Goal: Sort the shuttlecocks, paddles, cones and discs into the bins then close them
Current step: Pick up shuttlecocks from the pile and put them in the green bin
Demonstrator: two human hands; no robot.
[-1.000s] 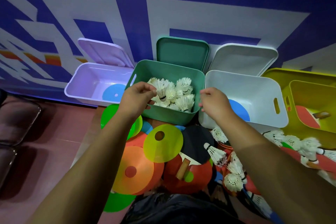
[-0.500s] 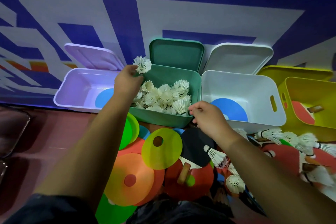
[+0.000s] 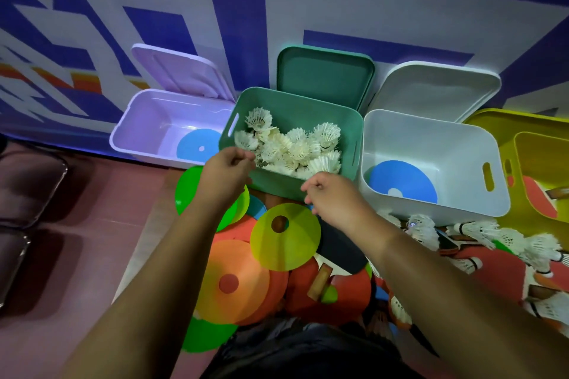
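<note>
— Looking down from your head camera: your left hand hovers at the near-left corner of the green plastic bin, grip slack, fingers loosely curled, holding nothing.
— And your right hand?
— Just beside that bin's near wall, grip equally loose, nothing in it.
— Your white feathered shuttlecocks?
— Piled inside the green bin. More loose white shuttlecocks lie to your right, in front of the white plastic bin, which holds a flat blue disc.
— Lids?
— Your green lid stands open behind its bin. A translucent yellow-green disc lies just beside your right wrist.
</note>
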